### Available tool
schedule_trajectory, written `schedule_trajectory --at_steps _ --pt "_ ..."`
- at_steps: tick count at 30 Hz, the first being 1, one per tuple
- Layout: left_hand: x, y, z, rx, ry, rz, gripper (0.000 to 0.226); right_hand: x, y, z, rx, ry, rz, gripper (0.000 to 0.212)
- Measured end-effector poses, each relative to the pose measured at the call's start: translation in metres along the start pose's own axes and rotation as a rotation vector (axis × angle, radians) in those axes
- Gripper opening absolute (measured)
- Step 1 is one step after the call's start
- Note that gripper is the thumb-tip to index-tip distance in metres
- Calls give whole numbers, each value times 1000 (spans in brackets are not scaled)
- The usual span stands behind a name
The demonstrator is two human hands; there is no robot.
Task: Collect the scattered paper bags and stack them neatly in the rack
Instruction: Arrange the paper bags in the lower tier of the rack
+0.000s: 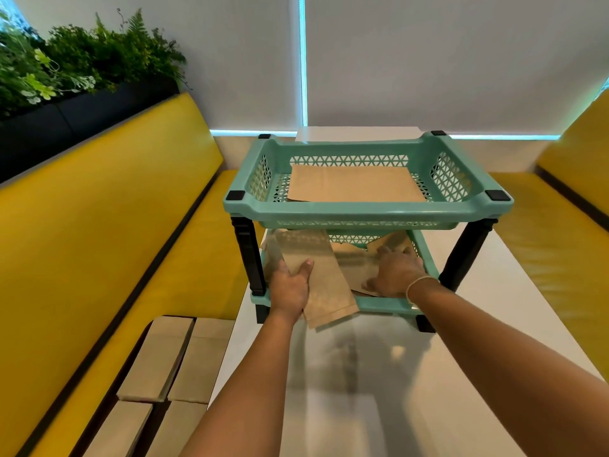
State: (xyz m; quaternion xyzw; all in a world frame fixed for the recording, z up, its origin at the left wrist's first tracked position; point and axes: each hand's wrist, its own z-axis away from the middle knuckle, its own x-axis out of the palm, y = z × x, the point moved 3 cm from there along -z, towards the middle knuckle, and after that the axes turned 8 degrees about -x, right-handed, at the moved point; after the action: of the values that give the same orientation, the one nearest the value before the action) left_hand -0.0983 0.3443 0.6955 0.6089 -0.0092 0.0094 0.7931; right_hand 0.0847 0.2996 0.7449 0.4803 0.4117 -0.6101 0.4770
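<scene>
A teal two-tier rack [365, 212] with black legs stands on the white table. Flat brown paper bags [356, 184] lie in its top tray. My left hand [290, 285] grips a brown paper bag [326, 291] that lies half in the lower tray, its near end sticking out over the front rim. My right hand [397, 272] rests flat, fingers straight, on more brown bags [356, 258] inside the lower tray. The back of the lower tray is hidden under the top tray.
Several more flat paper bags [178, 357] lie on the yellow bench seat [99, 275] at the lower left. Another yellow bench [560, 245] flanks the white table [379, 390] on the right. Plants [82, 57] and a blind-covered window stand behind.
</scene>
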Motion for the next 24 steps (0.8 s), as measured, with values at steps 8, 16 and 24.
schedule_trajectory --at_steps 8,16,24 --pt "-1 2 2 3 -6 -13 35 6 10 -10 31 -33 -80 79" --pt "-1 3 4 8 5 8 30 7 12 -18 29 31 8 55" --pt "-1 6 7 29 -8 5 26 1 7 -12 33 8 -41 70"
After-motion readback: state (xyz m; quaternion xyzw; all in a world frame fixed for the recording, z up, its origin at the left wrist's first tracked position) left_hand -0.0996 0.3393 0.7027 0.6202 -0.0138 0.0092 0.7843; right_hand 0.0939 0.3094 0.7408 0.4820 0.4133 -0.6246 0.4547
